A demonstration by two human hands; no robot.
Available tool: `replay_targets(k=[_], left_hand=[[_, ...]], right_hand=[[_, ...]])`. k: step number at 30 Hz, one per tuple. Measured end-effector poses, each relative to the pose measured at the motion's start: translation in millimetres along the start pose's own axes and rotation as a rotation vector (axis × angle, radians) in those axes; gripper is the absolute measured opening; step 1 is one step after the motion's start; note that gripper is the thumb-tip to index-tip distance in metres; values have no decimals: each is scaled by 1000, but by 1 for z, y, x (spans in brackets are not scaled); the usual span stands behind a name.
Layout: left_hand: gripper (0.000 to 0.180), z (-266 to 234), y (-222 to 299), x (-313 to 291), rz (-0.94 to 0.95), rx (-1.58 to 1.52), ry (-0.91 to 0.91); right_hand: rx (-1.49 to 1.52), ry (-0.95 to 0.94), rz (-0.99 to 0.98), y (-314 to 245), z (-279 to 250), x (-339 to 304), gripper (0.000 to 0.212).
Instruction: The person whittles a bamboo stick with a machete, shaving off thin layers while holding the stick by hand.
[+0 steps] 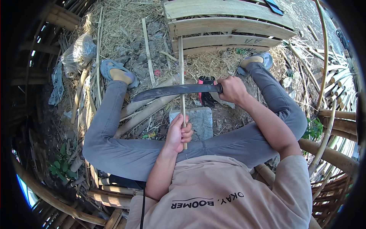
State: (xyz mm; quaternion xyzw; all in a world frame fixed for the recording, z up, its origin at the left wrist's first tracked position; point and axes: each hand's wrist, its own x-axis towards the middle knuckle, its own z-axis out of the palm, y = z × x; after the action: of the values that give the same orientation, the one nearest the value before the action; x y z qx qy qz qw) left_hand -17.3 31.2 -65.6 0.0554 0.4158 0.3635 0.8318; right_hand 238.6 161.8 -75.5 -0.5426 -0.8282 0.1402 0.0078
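Observation:
My left hand [178, 133] is closed round the lower end of a thin bamboo strip [182, 68], which points away from me toward a wooden crate. In my right hand [231, 90] is the handle of a machete [167, 91]. Its long dark blade stretches to the left and lies across the strip, above my left hand. Whether the edge bites into the strip I cannot tell. Below the crossing, a pale stone block [202, 121] sits on the ground between my legs.
The slatted wooden crate [228, 26] stands ahead, with a dark flat object [273, 7] on top. Bamboo poles [146, 114] lie beyond my lap. A black and pink item [207, 91] is behind the blade. Plastic bag [79, 53] at left; cut bamboo pile [340, 82] at right.

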Motion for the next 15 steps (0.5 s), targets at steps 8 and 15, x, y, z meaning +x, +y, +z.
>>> replay_targets(k=[8,15], left_hand=[[30,7,-3,2,37,68,64],[29,4,-2,-1,-9,-7,16]], right_hand=[[-9,-8,14,7,1,4,29],[-19,33,47,10,-5,0,30]])
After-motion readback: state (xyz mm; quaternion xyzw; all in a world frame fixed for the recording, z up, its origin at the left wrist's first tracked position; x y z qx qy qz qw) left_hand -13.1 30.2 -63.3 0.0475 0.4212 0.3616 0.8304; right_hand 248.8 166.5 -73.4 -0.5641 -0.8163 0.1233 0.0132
